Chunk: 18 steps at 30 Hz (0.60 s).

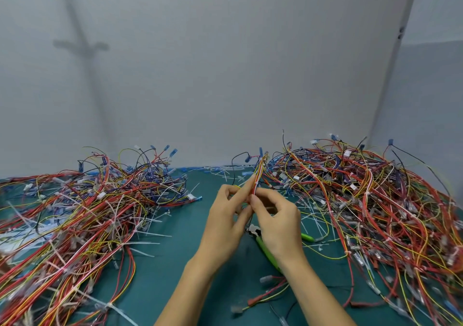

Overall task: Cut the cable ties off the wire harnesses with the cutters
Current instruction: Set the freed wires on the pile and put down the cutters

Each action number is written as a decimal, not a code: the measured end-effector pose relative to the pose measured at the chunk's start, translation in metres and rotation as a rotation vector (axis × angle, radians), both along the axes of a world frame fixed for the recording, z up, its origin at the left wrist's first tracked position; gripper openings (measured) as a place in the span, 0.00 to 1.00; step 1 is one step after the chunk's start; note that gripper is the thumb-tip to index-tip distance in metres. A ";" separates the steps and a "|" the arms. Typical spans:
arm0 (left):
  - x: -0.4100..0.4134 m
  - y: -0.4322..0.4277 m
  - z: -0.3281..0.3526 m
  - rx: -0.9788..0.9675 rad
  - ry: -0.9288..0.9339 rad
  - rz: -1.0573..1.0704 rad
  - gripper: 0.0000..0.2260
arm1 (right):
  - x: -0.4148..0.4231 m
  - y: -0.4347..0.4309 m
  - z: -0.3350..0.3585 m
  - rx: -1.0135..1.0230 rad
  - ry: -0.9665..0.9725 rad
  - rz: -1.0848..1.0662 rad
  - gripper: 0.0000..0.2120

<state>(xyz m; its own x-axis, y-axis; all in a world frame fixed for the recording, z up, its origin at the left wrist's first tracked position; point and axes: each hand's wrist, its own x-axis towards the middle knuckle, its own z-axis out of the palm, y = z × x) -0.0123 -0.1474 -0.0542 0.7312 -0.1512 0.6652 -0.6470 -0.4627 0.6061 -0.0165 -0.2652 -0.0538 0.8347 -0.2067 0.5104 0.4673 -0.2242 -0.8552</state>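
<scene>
A big pile of wires runs off the left edge of the green surface. The left hand and right hand pinch one wire harness with their fingers, holding it upright. Green cutters lie half hidden under the right hand. Another pile runs off the right.

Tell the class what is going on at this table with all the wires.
A person sits at a green table between two heaps of coloured wires. Both hands, the left hand and the right hand, hold one small wire bundle upright between the fingers. The green-handled cutters lie on the table under the right hand, not held. Loose white cable ties lie scattered about.
</scene>
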 end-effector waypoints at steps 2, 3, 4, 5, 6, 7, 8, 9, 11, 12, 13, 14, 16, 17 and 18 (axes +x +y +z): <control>0.000 -0.002 -0.001 -0.067 -0.083 0.046 0.28 | 0.003 -0.002 0.003 0.028 -0.028 -0.055 0.07; 0.000 -0.003 -0.002 -0.104 -0.109 0.094 0.27 | 0.005 -0.003 0.006 0.043 -0.043 -0.081 0.06; -0.001 -0.004 -0.002 -0.152 -0.124 0.142 0.25 | 0.008 -0.005 0.009 0.056 -0.065 -0.108 0.07; -0.001 -0.004 -0.003 -0.203 -0.129 0.184 0.23 | 0.011 -0.007 0.013 0.068 -0.096 -0.138 0.07; 0.000 -0.004 -0.004 -0.250 -0.121 0.219 0.21 | 0.013 -0.009 0.018 0.083 -0.130 -0.168 0.08; 0.001 -0.003 -0.005 -0.289 -0.104 0.245 0.20 | 0.014 -0.011 0.024 0.104 -0.163 -0.196 0.08; 0.002 -0.001 -0.006 -0.322 -0.078 0.266 0.18 | 0.016 -0.012 0.029 0.132 -0.197 -0.219 0.08; 0.004 0.001 -0.008 -0.348 -0.041 0.283 0.18 | 0.018 -0.013 0.035 0.161 -0.227 -0.240 0.09; 0.009 0.006 -0.011 -0.386 0.053 0.304 0.16 | 0.022 -0.016 0.046 0.209 -0.274 -0.294 0.10; 0.011 0.008 -0.014 -0.403 0.101 0.307 0.15 | 0.026 -0.019 0.052 0.233 -0.291 -0.328 0.10; 0.012 0.010 -0.016 -0.421 0.145 0.308 0.14 | 0.030 -0.022 0.057 0.265 -0.299 -0.364 0.09; 0.013 0.011 -0.017 -0.440 0.182 0.309 0.14 | 0.035 -0.027 0.062 0.302 -0.292 -0.399 0.09; 0.015 0.013 -0.020 -0.472 0.230 0.317 0.12 | 0.046 -0.038 0.069 0.341 -0.235 -0.490 0.10; 0.016 0.014 -0.021 -0.480 0.242 0.324 0.12 | 0.052 -0.044 0.070 0.322 -0.185 -0.553 0.11; 0.016 0.014 -0.021 -0.483 0.252 0.330 0.12 | 0.057 -0.051 0.069 0.275 -0.114 -0.611 0.12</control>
<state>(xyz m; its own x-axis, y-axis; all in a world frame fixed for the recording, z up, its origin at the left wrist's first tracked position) 0.0039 -0.1336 -0.0754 0.8307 0.3832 0.4038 -0.3275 -0.2501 0.9112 0.0408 -0.3159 0.0156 0.4707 -0.7592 0.4496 0.4168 -0.2579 -0.8717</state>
